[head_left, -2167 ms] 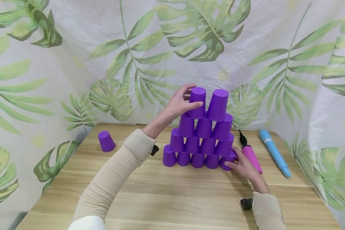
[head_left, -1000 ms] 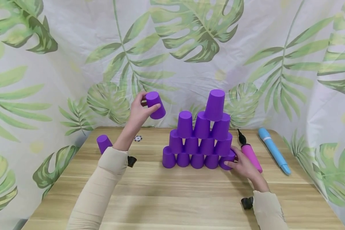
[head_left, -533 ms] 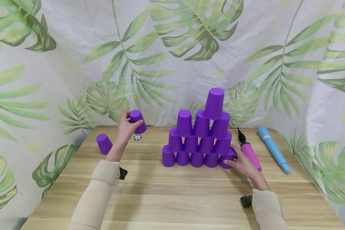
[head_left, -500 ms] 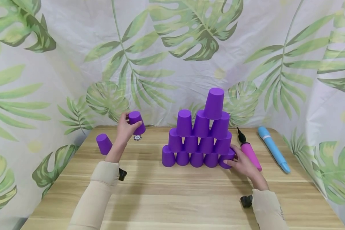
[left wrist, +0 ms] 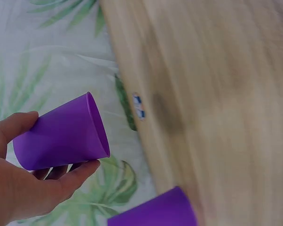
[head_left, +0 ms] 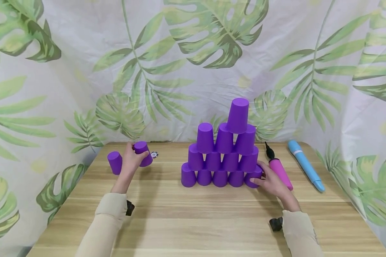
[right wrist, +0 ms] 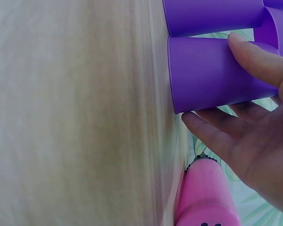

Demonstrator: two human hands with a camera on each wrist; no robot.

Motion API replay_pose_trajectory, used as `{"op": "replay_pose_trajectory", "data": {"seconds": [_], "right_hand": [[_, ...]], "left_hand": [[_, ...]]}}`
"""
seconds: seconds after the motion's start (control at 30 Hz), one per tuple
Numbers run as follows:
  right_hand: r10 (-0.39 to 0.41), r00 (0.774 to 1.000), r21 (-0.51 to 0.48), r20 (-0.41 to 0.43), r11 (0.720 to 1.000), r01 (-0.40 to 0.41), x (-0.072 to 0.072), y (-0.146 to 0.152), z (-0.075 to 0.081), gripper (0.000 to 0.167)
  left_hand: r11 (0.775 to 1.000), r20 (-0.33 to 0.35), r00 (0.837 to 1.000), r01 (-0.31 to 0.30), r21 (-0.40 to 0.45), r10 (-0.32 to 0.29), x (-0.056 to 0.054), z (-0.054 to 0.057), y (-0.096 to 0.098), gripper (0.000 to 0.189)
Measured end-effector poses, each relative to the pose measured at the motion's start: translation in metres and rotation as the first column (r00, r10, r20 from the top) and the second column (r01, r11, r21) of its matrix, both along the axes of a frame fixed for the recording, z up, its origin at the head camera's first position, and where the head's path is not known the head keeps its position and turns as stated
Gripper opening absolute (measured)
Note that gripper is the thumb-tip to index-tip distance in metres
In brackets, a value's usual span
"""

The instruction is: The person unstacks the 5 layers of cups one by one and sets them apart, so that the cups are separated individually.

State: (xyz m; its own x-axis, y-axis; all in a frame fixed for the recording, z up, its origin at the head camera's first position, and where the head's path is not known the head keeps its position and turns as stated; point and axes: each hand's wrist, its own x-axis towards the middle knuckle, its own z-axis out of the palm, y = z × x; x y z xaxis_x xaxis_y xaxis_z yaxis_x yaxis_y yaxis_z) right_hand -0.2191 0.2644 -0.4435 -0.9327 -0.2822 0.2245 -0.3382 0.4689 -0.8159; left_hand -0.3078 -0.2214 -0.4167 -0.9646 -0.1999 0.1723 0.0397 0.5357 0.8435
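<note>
My left hand grips an upside-down purple cup between thumb and fingers, low at the table's back left. In the left wrist view the held cup shows its open rim. Just left of it another upside-down purple cup stands on the wood. Right of centre rises a pyramid of upside-down purple cups, with a single cup on top, right of the middle. My right hand holds the bottom row's rightmost cup, thumb on the near side, fingers along its outer side.
A patterned poker chip lies beside the left-hand cup. Right of the pyramid lie a pink hand pump with a black nozzle and a light-blue tube-shaped thing. A leaf-print cloth hangs behind the wooden table.
My left hand has taken one of the two top cups off the pyramid and carried it left and down to beside the lone cup. The right hand has stayed put.
</note>
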Motion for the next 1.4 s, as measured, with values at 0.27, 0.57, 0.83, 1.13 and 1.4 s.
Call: {"op": "replay_pose_trajectory", "data": {"seconds": [0.27, 0.57, 0.83, 1.13, 1.4], "right_hand": [[0.003, 1.000, -0.006, 0.000, 1.000, -0.003, -0.009, 0.007, -0.018, 0.064], [-0.005, 1.000, 0.003, -0.009, 1.000, 0.005, -0.019, 0.016, -0.032, 0.066], [-0.005, 1.000, -0.004, -0.005, 1.000, 0.005, -0.020, 0.016, -0.035, 0.066], [-0.009, 1.000, 0.005, -0.015, 1.000, 0.009, -0.022, 0.017, -0.035, 0.066], [-0.012, 1.000, 0.014, -0.017, 1.000, 0.012, -0.023, 0.017, -0.036, 0.066]], "left_hand": [[0.999, 0.079, 0.996, -0.026, -0.037, 0.029, 0.004, -0.015, -0.011, 0.065], [0.997, 0.123, 0.991, -0.053, -0.057, 0.060, 0.003, -0.023, -0.018, 0.067], [0.994, 0.144, 0.986, -0.077, -0.076, 0.087, 0.003, -0.033, -0.025, 0.068], [0.992, 0.126, 0.988, -0.077, -0.099, 0.089, 0.001, -0.033, -0.030, 0.067], [0.990, 0.129, 0.988, -0.074, -0.117, 0.089, 0.000, -0.035, -0.029, 0.067]]}}
